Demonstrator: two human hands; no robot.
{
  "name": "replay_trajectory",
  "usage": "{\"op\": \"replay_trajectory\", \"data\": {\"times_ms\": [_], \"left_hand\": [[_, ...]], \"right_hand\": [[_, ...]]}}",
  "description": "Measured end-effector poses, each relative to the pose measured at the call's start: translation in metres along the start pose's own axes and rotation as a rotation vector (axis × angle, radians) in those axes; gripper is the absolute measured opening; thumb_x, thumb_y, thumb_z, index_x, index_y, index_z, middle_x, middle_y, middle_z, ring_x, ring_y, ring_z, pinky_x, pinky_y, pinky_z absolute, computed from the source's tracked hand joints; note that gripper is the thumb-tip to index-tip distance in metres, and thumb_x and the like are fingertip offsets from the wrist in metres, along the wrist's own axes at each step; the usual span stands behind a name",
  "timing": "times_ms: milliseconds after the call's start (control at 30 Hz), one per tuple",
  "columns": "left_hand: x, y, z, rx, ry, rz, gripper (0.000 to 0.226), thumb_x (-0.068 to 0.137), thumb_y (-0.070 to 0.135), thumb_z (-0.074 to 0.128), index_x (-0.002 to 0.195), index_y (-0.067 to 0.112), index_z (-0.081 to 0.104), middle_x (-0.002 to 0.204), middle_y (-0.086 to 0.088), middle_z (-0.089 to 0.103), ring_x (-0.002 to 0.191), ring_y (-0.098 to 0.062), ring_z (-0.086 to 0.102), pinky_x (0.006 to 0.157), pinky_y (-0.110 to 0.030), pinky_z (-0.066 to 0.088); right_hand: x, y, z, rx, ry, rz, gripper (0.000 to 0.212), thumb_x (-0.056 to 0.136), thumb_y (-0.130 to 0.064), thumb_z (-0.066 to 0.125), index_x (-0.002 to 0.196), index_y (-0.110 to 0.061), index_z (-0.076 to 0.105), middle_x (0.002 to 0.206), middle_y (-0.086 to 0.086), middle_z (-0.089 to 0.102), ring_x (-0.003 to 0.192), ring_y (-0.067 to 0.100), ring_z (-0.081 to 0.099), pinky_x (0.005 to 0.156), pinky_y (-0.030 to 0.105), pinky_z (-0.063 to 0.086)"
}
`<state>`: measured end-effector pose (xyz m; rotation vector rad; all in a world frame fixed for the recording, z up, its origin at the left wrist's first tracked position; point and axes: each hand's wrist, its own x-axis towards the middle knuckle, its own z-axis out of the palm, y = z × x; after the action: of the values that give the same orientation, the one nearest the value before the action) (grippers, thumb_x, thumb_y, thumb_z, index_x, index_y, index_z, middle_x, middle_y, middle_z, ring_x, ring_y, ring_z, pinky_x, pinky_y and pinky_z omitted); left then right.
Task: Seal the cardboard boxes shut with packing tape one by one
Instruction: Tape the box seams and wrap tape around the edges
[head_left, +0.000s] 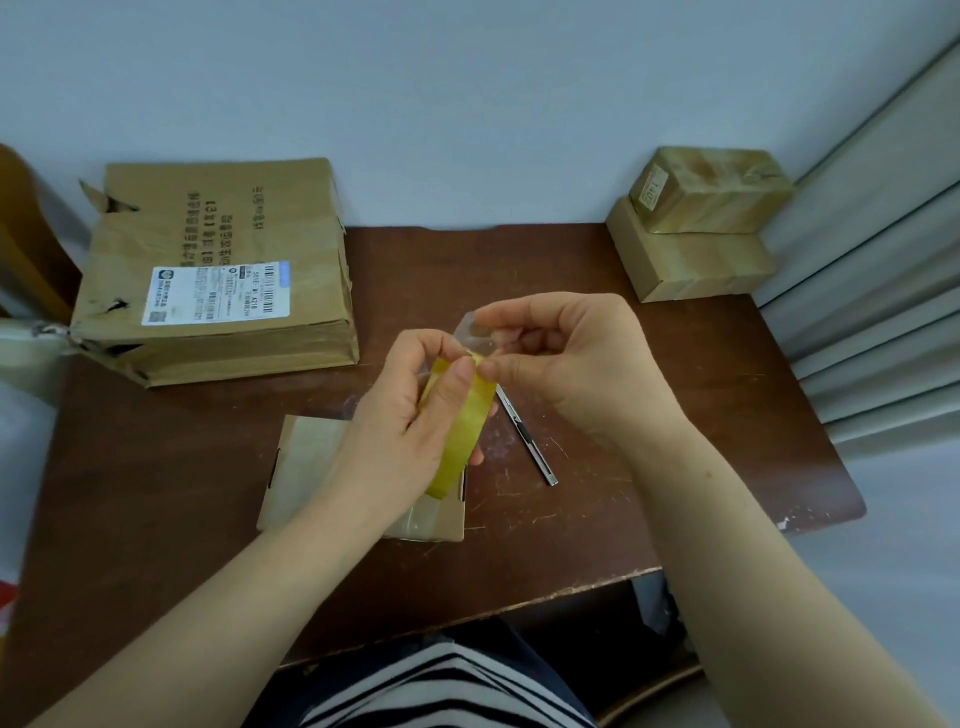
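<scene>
My left hand (410, 410) grips a yellowish roll of packing tape (465, 436), held above a small flat cardboard box (311, 467) on the brown table (597, 509). My right hand (566, 353) pinches the clear free end of the tape (470, 330), peeled up a short way from the roll's top. The small box lies partly hidden under my left hand and forearm; a strip of clear tape shows along its near edge.
A large battered carton (218, 270) with a shipping label lies at the back left. Two taped small boxes (701, 223) are stacked at the back right. A metal utility knife (527, 436) lies just right of the roll. A wall stands behind the table.
</scene>
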<state>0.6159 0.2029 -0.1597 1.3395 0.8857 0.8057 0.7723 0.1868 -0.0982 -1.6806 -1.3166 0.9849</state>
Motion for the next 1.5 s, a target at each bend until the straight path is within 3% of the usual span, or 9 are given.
{"op": "replay_trajectory", "data": {"times_ms": [233, 467, 600, 733, 867, 1033, 1200, 1367, 1500], "left_hand": [[-0.001, 0.006, 0.003, 0.058, 0.038, 0.077, 0.009, 0.088, 0.044, 0.053, 0.096, 0.042, 0.049, 0.089, -0.005, 0.069, 0.069, -0.024, 0.070, 0.057, -0.050, 0.058], [0.005, 0.015, 0.007, 0.080, 0.081, 0.081, 0.019, 0.086, 0.052, 0.053, 0.100, 0.040, 0.047, 0.088, -0.004, 0.068, 0.060, -0.018, 0.068, 0.055, -0.037, 0.056], [0.007, 0.014, 0.008, 0.039, 0.112, 0.038, 0.025, 0.082, 0.050, 0.052, 0.103, 0.037, 0.046, 0.089, -0.003, 0.068, 0.058, -0.018, 0.067, 0.056, -0.035, 0.054], [0.008, 0.015, 0.009, 0.013, 0.113, 0.036, 0.029, 0.082, 0.049, 0.053, 0.106, 0.034, 0.046, 0.090, -0.002, 0.068, 0.060, -0.018, 0.068, 0.056, -0.032, 0.054], [0.008, 0.016, 0.012, -0.002, 0.090, 0.027, 0.029, 0.082, 0.045, 0.054, 0.107, 0.032, 0.046, 0.093, -0.004, 0.069, 0.059, -0.016, 0.067, 0.055, -0.029, 0.053], [0.010, 0.014, 0.015, -0.033, 0.093, 0.034, 0.027, 0.083, 0.038, 0.055, 0.106, 0.028, 0.046, 0.088, 0.003, 0.069, 0.057, -0.015, 0.067, 0.052, -0.024, 0.052], [0.015, 0.010, 0.028, -0.008, 0.080, 0.027, 0.022, 0.089, 0.040, 0.057, 0.106, 0.029, 0.047, 0.088, -0.003, 0.069, 0.059, -0.020, 0.068, 0.053, -0.034, 0.055], [0.026, 0.001, 0.051, -0.075, 0.103, -0.084, 0.031, 0.099, 0.019, 0.048, 0.121, 0.040, 0.041, 0.085, 0.014, 0.070, 0.065, -0.003, 0.068, 0.055, -0.016, 0.051], [0.038, -0.009, 0.078, -0.205, 0.058, -0.273, 0.066, 0.096, 0.027, 0.051, 0.149, 0.040, 0.013, 0.112, 0.010, 0.068, 0.102, -0.007, 0.065, 0.096, -0.031, 0.049]], "right_hand": [[-0.003, -0.004, 0.003, -0.226, 0.143, -0.189, 0.022, 0.078, -0.009, 0.076, 0.099, -0.017, 0.076, 0.081, -0.017, 0.058, 0.073, -0.003, 0.055, 0.069, 0.010, 0.043], [-0.011, -0.006, 0.013, -0.319, 0.240, -0.432, 0.017, 0.088, -0.007, 0.059, 0.096, -0.002, 0.073, 0.092, -0.002, 0.057, 0.084, 0.008, 0.057, 0.065, 0.015, 0.046], [-0.012, -0.004, 0.017, -0.541, 0.382, -0.599, 0.015, 0.088, -0.012, 0.062, 0.088, -0.005, 0.076, 0.130, 0.015, 0.051, 0.119, 0.037, 0.048, 0.094, 0.037, 0.045], [-0.011, 0.002, 0.012, -0.632, 0.338, -0.743, 0.016, 0.087, -0.007, 0.060, 0.091, -0.002, 0.075, 0.102, 0.011, 0.072, 0.105, 0.030, 0.065, 0.090, 0.046, 0.050], [-0.010, 0.001, 0.004, -0.513, 0.255, -0.605, 0.021, 0.089, -0.015, 0.057, 0.098, -0.005, 0.074, 0.083, 0.009, 0.072, 0.074, 0.030, 0.067, 0.059, 0.044, 0.054], [-0.004, 0.005, -0.005, -0.352, 0.128, -0.429, 0.028, 0.089, -0.017, 0.065, 0.116, -0.007, 0.068, 0.081, -0.005, 0.068, 0.085, 0.018, 0.061, 0.076, 0.039, 0.052], [-0.005, 0.018, -0.010, -0.292, 0.182, -0.395, 0.010, 0.086, -0.016, 0.067, 0.092, -0.013, 0.075, 0.076, -0.004, 0.068, 0.080, 0.016, 0.057, 0.072, 0.035, 0.049], [-0.012, 0.051, -0.029, 0.116, 0.229, 0.073, 0.057, 0.081, -0.057, 0.052, 0.132, -0.030, 0.052, 0.106, -0.010, 0.062, 0.104, 0.006, 0.060, 0.086, 0.018, 0.049], [-0.035, 0.092, -0.027, 0.315, -0.010, 0.256, 0.091, 0.057, -0.039, 0.083, 0.138, -0.021, 0.045, 0.117, -0.005, 0.066, 0.112, 0.009, 0.061, 0.088, 0.027, 0.052]]}}
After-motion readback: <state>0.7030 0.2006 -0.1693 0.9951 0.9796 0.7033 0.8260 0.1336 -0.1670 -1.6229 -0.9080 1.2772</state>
